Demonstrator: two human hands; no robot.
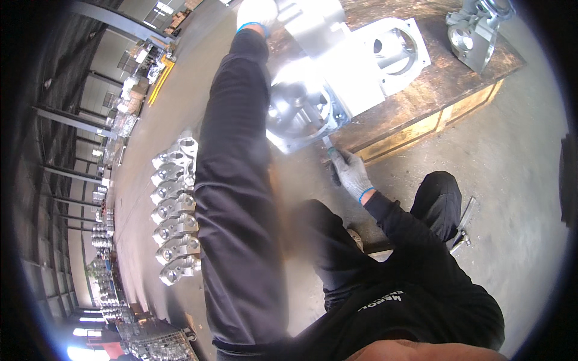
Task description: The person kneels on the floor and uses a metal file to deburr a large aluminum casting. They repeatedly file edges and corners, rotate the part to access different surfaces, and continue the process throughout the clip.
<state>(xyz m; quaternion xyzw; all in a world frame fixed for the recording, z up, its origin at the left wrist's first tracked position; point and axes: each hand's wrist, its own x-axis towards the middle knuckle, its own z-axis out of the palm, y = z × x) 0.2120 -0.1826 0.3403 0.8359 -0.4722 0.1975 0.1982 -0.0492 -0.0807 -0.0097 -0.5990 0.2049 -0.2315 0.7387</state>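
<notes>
Silver, our metal part [295, 115] sat at the bench [424, 101] edge, likely for easy reach. Our right hand [351, 172] pinched a thin tool [327, 142] near its rim, maybe for steadiness. We couldn't tell our left hand's [257, 13] grip.

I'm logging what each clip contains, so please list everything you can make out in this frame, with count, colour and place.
Wooden crate: one, brown, upper right
Metal parts: at least three, silver, on and at the edge of the crate; glare hides the exact count
Floor castings: about seven, silver, in a row left of the left sleeve
Metal object: at least one, silver, floor by the right knee; kind unclear
Yellow bars: at least two, yellow, far upper left
Cart: one, grey, lower left
Hand tool: one, pale tip, in the right hand
Right hand: one, grey glove, centre
Left hand: one, white glove, top edge, cut off
Sleeves: two, black
</notes>
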